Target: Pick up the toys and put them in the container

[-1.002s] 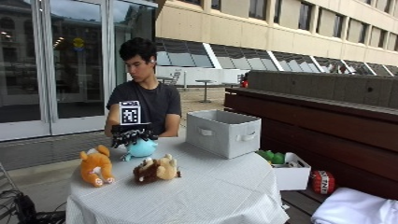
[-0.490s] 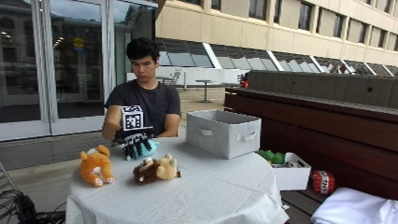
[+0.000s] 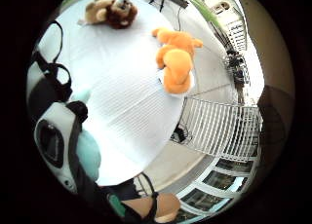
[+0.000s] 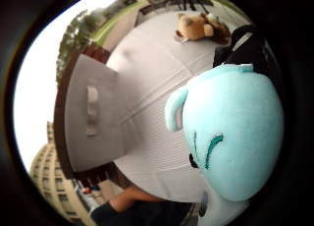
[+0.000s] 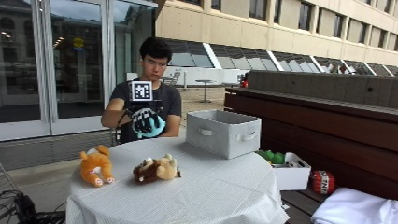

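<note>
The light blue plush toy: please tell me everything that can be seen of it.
The light blue plush toy looks soft and fuzzy, with a rounded head, a small ear and dark stitched curved lines on its face. In the outside view it is lifted above the table, in front of the person's chest, gripped by the gloved right hand, whose black fingers curl round it. It touches neither the table nor the grey container.

Gloved right hand (image 5: 146, 121) raised at chest height, fingers curled round a load.
</note>
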